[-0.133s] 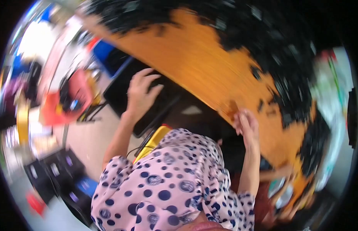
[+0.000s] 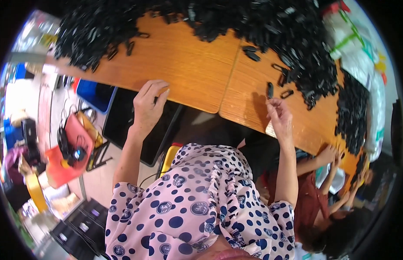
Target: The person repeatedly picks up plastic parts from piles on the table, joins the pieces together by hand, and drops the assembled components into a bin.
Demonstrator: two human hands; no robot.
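A small black oblong piece (image 2: 270, 89) points away from me on the wooden table (image 2: 190, 69). At its near end is my right hand (image 2: 280, 116), thumb and forefinger brought together and meeting it; how firmly they grip is hard to see. Further left, my left hand (image 2: 149, 103) hovers at the front edge of the table. Its fingers are bent but apart, with nothing in them. Beyond the right hand lie a loop-shaped black piece (image 2: 287, 93) and a pair of loose black pieces (image 2: 251, 53).
Big heaps of similar black pieces (image 2: 292, 39) line the table's far side. White plastic bags (image 2: 361, 65) stand at the right. Below the table at left are a black bin (image 2: 123, 112), a blue tub (image 2: 95, 96) and a red chair (image 2: 74, 147). Another person's hands (image 2: 329, 155) work at the right.
My view has turned, so the table edge runs flatter. My right hand has moved away from me to the black piece. My left hand stays near the edge, fingers apart.
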